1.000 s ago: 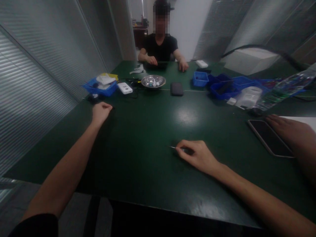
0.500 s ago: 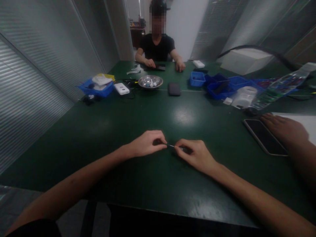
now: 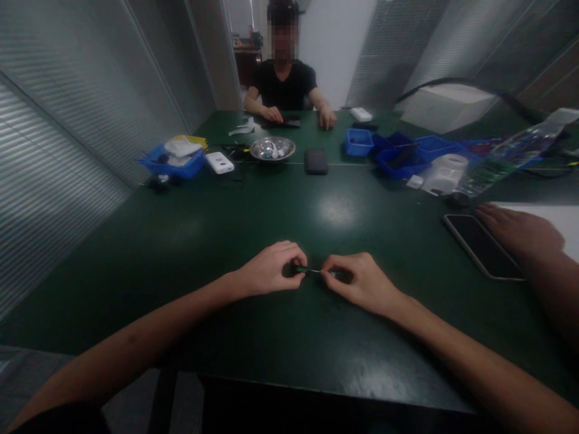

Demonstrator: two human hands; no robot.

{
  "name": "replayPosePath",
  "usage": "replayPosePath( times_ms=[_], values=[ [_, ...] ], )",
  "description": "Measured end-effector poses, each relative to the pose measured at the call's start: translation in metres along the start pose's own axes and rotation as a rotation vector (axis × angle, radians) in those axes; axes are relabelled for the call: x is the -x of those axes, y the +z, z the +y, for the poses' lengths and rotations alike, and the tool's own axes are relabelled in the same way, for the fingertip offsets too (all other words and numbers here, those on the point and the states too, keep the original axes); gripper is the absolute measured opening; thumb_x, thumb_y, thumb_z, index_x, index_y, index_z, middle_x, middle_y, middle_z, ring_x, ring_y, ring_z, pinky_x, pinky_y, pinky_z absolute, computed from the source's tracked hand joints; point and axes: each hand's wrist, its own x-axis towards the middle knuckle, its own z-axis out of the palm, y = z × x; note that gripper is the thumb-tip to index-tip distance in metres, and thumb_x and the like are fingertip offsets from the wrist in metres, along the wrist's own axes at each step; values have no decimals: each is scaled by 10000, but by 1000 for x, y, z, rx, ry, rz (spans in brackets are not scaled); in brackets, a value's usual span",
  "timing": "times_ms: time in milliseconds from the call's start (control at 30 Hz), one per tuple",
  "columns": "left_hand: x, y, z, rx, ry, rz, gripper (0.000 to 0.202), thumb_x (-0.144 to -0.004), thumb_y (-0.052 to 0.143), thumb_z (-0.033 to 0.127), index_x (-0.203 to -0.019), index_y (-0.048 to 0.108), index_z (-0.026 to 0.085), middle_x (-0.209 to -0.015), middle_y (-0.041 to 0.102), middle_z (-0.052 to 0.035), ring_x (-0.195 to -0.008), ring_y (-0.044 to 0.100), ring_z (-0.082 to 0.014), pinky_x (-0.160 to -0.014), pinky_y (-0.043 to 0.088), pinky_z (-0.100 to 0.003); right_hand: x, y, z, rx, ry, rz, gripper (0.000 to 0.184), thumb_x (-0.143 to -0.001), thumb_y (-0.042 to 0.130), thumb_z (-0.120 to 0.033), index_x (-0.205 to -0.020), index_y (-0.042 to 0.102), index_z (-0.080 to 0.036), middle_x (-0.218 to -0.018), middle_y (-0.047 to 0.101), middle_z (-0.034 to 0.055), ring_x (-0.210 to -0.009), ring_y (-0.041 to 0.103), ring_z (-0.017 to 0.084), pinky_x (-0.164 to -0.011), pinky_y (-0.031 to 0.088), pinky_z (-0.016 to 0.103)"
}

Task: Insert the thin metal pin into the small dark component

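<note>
My left hand (image 3: pixel 271 268) and my right hand (image 3: pixel 359 280) rest close together on the dark green table (image 3: pixel 226 241), near its front edge. Both are closed in a pinch. Between their fingertips runs a small thin tool (image 3: pixel 309 270) with a green end at the left hand and a thin metal part toward the right hand. The rest of it is hidden in the fingers.
A phone (image 3: pixel 482 246) lies at right under another person's hand (image 3: pixel 520 232). Farther back stand a metal bowl (image 3: pixel 272 148), a black case (image 3: pixel 316 161), a white device (image 3: pixel 219 162), blue bins (image 3: pixel 395 154) and a blue tray (image 3: pixel 172 160). A person in black (image 3: pixel 284 84) sits opposite.
My left hand came from the far left of the table to the middle and pinched the tool's end by my right hand. A green end now shows between the fingers.
</note>
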Motion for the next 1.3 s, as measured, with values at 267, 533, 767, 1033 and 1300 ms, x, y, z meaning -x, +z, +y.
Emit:
replayPosePath(
  times_ms=[267, 533, 767, 1033, 1300],
  values=[
    [1, 0, -2, 24, 33, -11, 126, -909, 672, 224, -1027, 658, 182, -951, 635, -43, -936, 573, -205, -842, 436, -327, 0, 1, -1, 12, -1, -36, 143, -925, 608, -245, -846, 713, -188, -698, 684, -11, -582, 602, 123, -608, 414, 249],
    [0, -2, -1, 17, 39, -40, 151, -939, 661, 275, -1065, 659, 192, -1016, 664, -62, -997, 592, -226, -924, 436, -367, -7, 12, -6, -66, -38, 52, 218, -996, 584, -324, -907, 730, -187, -721, 687, -12, -583, 595, 112, -589, 403, 237],
    [1, -7, 0, 50, 29, -70, 150, -947, 672, 280, -1071, 664, 196, -1034, 668, -65, -1008, 597, -227, -903, 454, -363, -1, 7, -1, -28, -4, 81, 211, -982, 596, -320, -902, 737, -185, -733, 709, -3, -572, 598, 115, -568, 404, 238],
    [10, -54, -16, 163, 22, -269, 214, -974, 650, 190, -1175, 712, 232, -1175, 681, -76, -1084, 639, -208, -959, 484, -356, 0, 4, 2, -19, 12, 66, 221, -986, 579, -326, -914, 734, -186, -749, 714, 0, -581, 607, 117, -568, 418, 241],
    [37, -117, -85, 61, -256, -131, 230, -934, 693, 320, -1142, 740, 233, -1149, 700, -61, -1052, 656, -214, -902, 506, -330, 1, 3, 2, -24, 7, 64, 228, -986, 577, -338, -906, 732, -191, -739, 709, -2, -587, 614, 119, -574, 428, 244]
  ],
)
